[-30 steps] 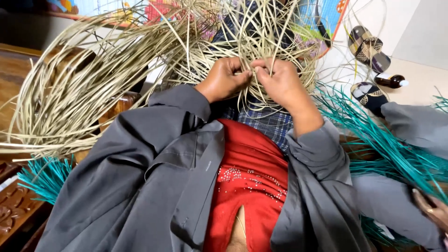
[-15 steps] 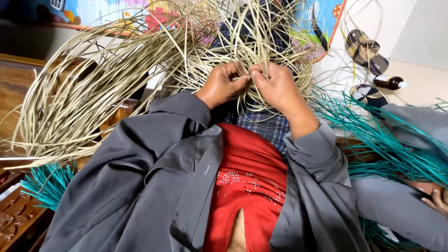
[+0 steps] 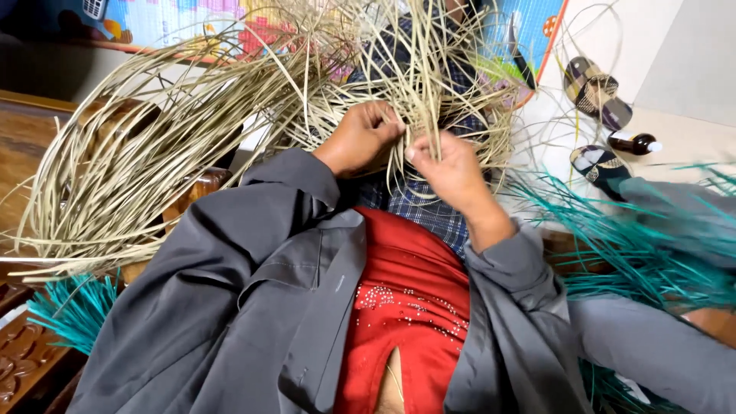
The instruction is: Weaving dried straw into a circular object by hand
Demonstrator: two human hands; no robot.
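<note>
Straw-coloured strips (image 3: 230, 130) worked by two bare hands.
Left hand (image 3: 360, 142) and right hand (image 3: 452, 172) each grip pale strands, fingers pinched tight; teal strips (image 3: 636, 245) lie beside.

straw strips (image 3: 230, 100): pale tan | dyed strips (image 3: 652, 245): teal | jacket (image 3: 253, 307): plain grey | top (image 3: 414, 307): red, small white beads | cloth (image 3: 422, 203): blue-and-white check | sandals (image 3: 598, 96): woven brown-and-cream | bottle (image 3: 632, 142): dark brown, white cap | mat (image 3: 153, 19): multicoloured
</note>
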